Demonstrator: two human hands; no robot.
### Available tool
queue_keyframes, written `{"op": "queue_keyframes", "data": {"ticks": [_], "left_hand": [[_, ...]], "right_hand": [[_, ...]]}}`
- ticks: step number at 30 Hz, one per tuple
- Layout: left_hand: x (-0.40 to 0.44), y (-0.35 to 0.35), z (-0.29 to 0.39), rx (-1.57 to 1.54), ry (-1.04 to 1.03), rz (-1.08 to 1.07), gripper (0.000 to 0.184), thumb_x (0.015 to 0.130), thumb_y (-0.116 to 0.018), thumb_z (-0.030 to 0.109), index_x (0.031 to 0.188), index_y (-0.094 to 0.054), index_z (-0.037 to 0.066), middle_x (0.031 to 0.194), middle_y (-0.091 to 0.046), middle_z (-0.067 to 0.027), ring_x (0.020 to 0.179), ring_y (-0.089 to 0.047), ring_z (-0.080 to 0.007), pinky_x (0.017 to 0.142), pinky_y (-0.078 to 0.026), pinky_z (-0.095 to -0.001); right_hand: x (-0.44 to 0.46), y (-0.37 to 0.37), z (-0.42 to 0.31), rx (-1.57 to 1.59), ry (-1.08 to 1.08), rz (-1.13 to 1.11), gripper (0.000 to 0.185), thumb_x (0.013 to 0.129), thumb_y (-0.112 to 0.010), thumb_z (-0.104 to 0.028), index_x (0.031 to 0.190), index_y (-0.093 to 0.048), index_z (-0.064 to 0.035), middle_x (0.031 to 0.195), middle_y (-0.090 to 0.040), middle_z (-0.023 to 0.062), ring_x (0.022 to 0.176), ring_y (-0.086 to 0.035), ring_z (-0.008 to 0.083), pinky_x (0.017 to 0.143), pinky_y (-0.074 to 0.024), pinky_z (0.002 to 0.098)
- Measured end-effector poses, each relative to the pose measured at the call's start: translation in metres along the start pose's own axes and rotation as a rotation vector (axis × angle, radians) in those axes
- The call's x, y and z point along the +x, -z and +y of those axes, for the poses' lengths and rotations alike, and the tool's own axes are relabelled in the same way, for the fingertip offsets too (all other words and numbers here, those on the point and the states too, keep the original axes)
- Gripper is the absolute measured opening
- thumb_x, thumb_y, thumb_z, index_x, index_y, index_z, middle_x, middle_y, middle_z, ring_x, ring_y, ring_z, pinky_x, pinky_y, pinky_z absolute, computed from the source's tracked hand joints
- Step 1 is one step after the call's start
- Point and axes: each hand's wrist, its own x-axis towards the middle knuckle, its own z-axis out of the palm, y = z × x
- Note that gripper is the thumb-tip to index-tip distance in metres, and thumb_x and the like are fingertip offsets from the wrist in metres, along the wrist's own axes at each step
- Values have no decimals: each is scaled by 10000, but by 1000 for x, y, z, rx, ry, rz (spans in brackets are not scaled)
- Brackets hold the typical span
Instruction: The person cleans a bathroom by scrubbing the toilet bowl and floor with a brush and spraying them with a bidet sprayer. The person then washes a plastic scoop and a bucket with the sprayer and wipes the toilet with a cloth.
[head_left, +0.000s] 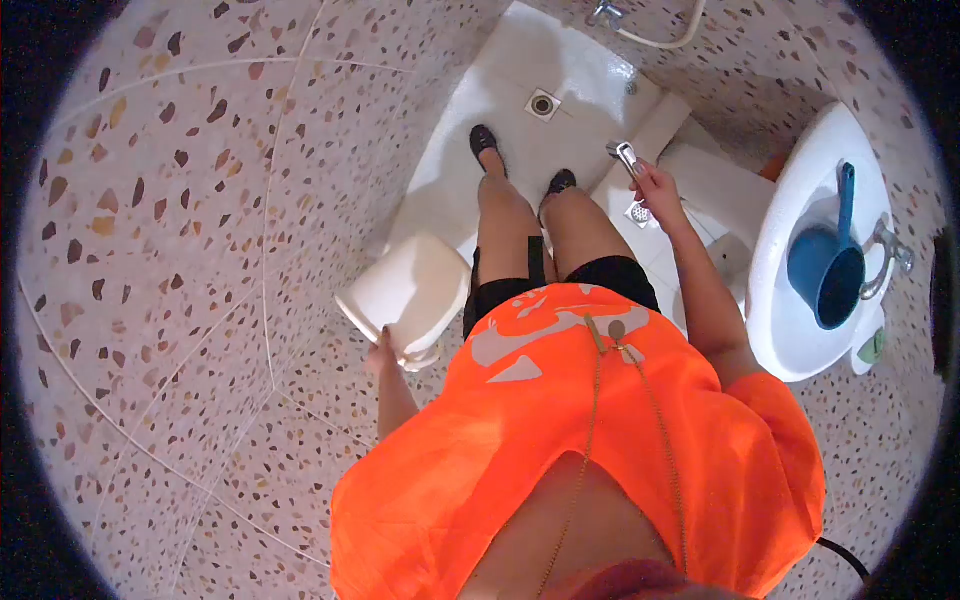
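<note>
My right hand [655, 190] is closed round a small chrome spray nozzle [625, 157], held out over the floor to the right of my legs. On the left, my left hand [382, 352] is at the near edge of a white bin-like container [415, 290], its fingers wrapped on the rim. That container is tilted beside my left thigh, and part of my hand is hidden behind it.
A white washbasin [785, 330] at the right holds a blue dipper [838, 285] beside a chrome tap [885, 262]. Ahead lies a wet white floor with a square drain [543, 105]. A wall tap [605, 14] with a pale hose is at the top. Speckled walls stand close around.
</note>
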Motion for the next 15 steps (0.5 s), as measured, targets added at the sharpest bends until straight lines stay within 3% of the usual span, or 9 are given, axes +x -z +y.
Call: {"op": "queue_keyframes", "data": {"ticks": [2, 7, 9, 15], "left_hand": [[-11, -7, 17, -84, -25, -71, 505, 646, -730, 387, 901, -624, -36, 797, -636, -117, 676, -590, -175, 638, -474, -323], [-30, -8, 30, -213, 36, -174, 426, 669, -719, 371, 829, -633, -14, 743, -629, -74, 636, -568, -149, 598, -452, -291], [-32, 0, 30, 5, -71, -125, 404, 684, -710, 357, 808, -630, -18, 727, -626, -73, 626, -560, -145, 594, -449, -291], [-39, 31, 19, -117, -18, -149, 447, 702, -685, 384, 838, -626, -39, 723, -624, -74, 643, -562, -130, 597, -444, -290]], "right_hand": [[1, 5, -5, 115, -71, -54, 343, 855, -500, -294, 1143, -522, -110, 665, -551, 2, 480, -456, 67, 426, -381, 204], [-2, -4, -15, 20, -108, -182, 373, 847, -505, -345, 1135, -528, -108, 649, -538, -2, 478, -451, 58, 410, -367, 197], [-2, -7, -25, 90, -166, -92, 349, 851, -493, -367, 1066, -557, -99, 645, -536, -5, 478, -450, 55, 412, -366, 194], [-16, -25, -23, 13, -158, -241, 305, 852, -492, -368, 911, -568, -78, 637, -533, -3, 472, -447, 59, 411, -366, 202]]}}
